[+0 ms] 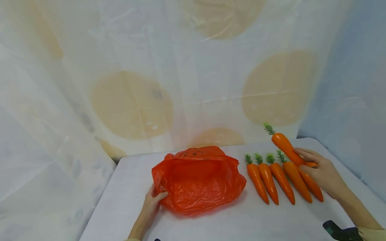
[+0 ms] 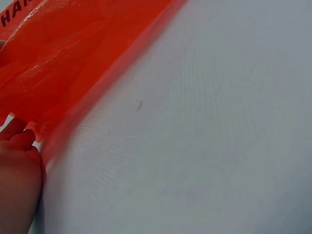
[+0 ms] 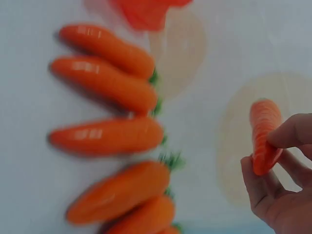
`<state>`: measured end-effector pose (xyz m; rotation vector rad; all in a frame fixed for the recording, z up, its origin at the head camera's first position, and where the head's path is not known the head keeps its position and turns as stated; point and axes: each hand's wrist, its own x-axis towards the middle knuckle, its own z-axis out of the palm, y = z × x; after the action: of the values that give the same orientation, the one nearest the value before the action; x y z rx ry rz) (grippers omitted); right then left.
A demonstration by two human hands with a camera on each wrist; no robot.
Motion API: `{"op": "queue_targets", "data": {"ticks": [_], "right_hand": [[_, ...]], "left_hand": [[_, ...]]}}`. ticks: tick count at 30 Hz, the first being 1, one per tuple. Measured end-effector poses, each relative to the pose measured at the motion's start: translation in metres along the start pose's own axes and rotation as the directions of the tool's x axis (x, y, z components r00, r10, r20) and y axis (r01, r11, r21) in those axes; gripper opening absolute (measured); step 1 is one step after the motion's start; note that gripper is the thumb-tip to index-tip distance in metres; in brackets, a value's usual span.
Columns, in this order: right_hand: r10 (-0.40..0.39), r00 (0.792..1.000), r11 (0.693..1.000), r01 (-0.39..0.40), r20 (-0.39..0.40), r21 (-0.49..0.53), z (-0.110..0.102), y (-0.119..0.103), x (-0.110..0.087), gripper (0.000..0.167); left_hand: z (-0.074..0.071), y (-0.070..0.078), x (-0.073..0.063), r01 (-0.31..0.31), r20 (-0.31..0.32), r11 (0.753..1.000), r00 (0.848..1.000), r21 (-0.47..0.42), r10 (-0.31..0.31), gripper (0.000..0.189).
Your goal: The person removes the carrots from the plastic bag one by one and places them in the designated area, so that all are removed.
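A red plastic bag (image 1: 202,190) lies on the table with its mouth open toward me. My left hand (image 1: 152,201) grips the bag's left edge, thumb on the near side. The left wrist view shows that hand (image 2: 19,180) low at the left, with the bag's film (image 2: 73,63) stretched above it. My right hand (image 1: 321,172) holds an orange carrot (image 1: 284,144) with a green tuft by its tapered end, raised above a row of similar carrots (image 1: 281,179). In the right wrist view, thumb and fingers pinch the carrot (image 3: 265,126).
The carrots in the row lie side by side to the right of the bag, tufts pointing away from me. A white sheet with tan circles (image 1: 132,103) hangs behind the white table (image 1: 132,170). Pale cloth hangs at both sides.
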<state>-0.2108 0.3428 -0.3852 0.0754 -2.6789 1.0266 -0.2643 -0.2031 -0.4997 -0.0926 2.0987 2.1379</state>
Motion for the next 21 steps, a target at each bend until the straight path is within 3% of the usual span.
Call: {"op": "queue_targets", "data": {"ticks": [5, 11, 17, 21], "right_hand": [[0.114, 0.991, 0.991, -0.118, -0.064, -0.057, -0.014, 0.047, -0.001, 0.053], [0.222, 0.962, 0.96, -0.245, -0.159, -0.137, -0.015, 0.093, -0.009, 0.055], [0.346, 0.932, 0.912, -0.361, -0.108, -0.196, -0.017, 0.123, -0.012, 0.059], [0.36, 0.932, 0.897, -0.361, -0.051, -0.257, -0.014, 0.134, -0.011, 0.057]], "left_hand": [[0.0, -0.001, -0.001, 0.017, -0.003, 1.0, 1.0, 0.003, -0.017, 0.073], [0.0, -0.002, -0.002, 0.003, 0.009, 1.0, 1.0, -0.005, -0.003, 0.071], [0.0, -0.001, -0.005, -0.063, 0.038, 0.998, 0.997, -0.014, 0.063, 0.067], [0.0, 0.002, -0.006, -0.062, 0.035, 0.998, 0.997, -0.009, 0.062, 0.066]]}}
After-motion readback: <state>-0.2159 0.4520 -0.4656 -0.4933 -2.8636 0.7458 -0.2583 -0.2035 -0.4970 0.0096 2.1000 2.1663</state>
